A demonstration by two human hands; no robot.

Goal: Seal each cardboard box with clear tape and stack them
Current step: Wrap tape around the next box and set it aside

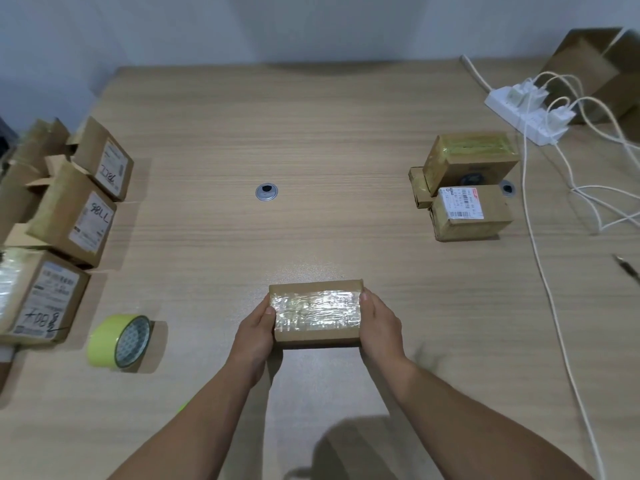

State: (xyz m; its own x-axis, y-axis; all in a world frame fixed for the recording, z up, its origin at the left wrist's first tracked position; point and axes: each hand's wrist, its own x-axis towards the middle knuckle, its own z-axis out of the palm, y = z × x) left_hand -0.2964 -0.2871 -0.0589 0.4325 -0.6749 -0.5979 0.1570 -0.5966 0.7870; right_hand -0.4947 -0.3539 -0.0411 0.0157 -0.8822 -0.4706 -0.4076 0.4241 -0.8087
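Both hands hold a small brown cardboard box [317, 315], its top covered in shiny clear tape, at the near middle of the light wooden table [311, 150]: the left hand [256, 329] grips its left end, the right hand [379, 325] its right end. A yellow-green roll of tape [119, 341] stands on edge to the left.

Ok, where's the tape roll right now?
In the head view the tape roll sits on the table at the near left, just right of the labelled box and left of the left hand gripping the taped box.
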